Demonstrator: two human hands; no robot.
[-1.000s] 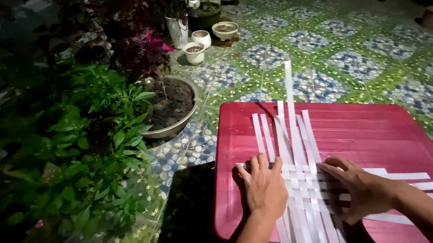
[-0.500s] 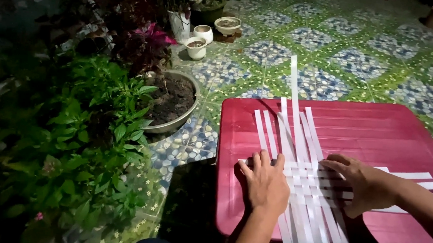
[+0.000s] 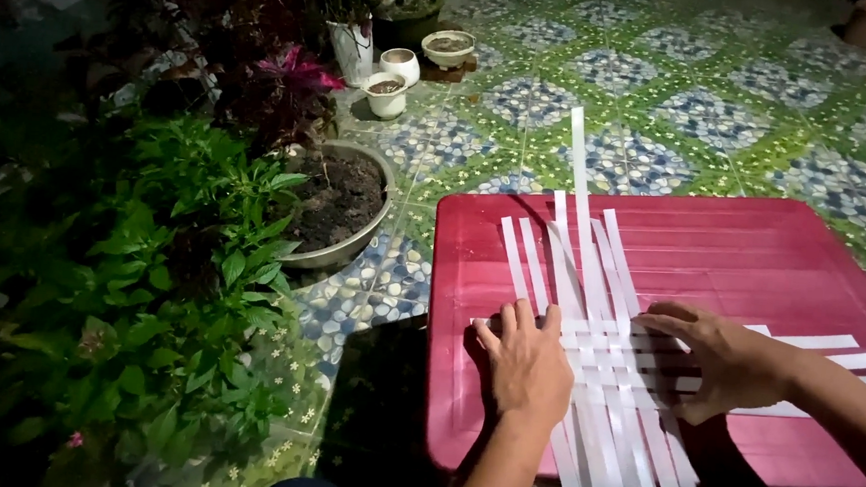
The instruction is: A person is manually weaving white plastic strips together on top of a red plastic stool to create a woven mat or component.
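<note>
Tiled floor (image 3: 663, 87), patterned green and blue, runs out beyond the red lid; leafy green plants (image 3: 180, 288) crowd the ground well to the left of the lid; a round pot of bare soil (image 3: 340, 203) sits between the plants and the lid's far left corner; small white pots (image 3: 388, 80) stand farther off, beyond the lid's far edge.

Red lid (image 3: 753, 253), flat plastic, serves as the counter; on it lies the woven mat of white strips (image 3: 607, 354), near the lid's front edge and left of its middle; the long strips run away from the person toward the lid's far edge, one reaching past it over the floor; shorter cross strips (image 3: 837, 354) run off toward the lid's right side.

Left hand (image 3: 528, 365) lies flat, fingers spread, pressing down on the left margin of the weave; it grips nothing. Right hand (image 3: 731, 362) rests on the weave's right margin, fingers curled onto the cross strips; whether it pinches one, cannot tell. The crossing lies directly between the two hands, both touching it, neither clearly nearer.
</note>
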